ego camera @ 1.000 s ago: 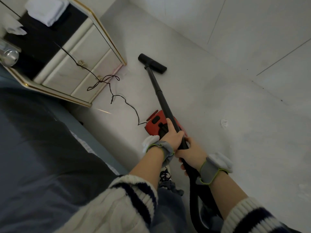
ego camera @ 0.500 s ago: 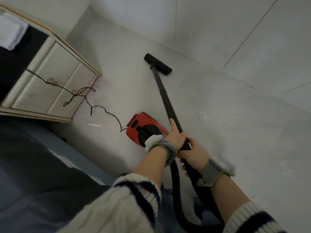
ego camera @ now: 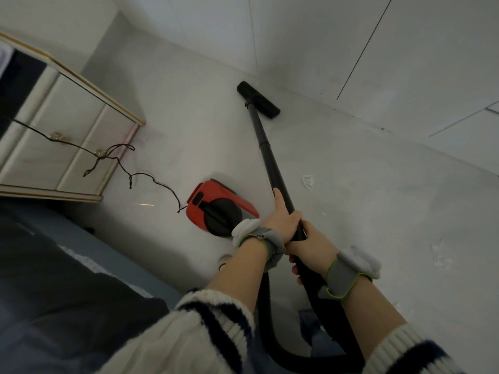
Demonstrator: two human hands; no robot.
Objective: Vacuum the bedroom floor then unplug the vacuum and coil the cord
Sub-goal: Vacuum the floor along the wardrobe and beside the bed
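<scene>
Wand axis: I read the wand (ego camera: 270, 160) as running straight away from the hands toward the floor's far edge, sloping down to the floor head (ego camera: 258, 103).
Floor head: flat on the floor (ego camera: 378, 211), just short of the far edge where the wall (ego camera: 324, 36) begins; its bar lies crosswise to the wand.
Left hand (ego camera: 283, 225): forward on the wand and nearer the head, fingers wrapped round the tube, forefinger laid along it.
Right hand (ego camera: 313, 244): directly behind and touching the left, fingers closed round the wand where the hose (ego camera: 270, 333) joins.
Vacuum body (ego camera: 216, 209): on the floor just left of the left hand.
Cord (ego camera: 151, 176): runs in loose loops from the body across the nightstand (ego camera: 67, 130); plug not in view.
Room: pale, smooth floor; bed (ego camera: 54, 292) along its near left edge.
Judgement: I am mid-vacuuming; the next stroke follows the wand axis.
</scene>
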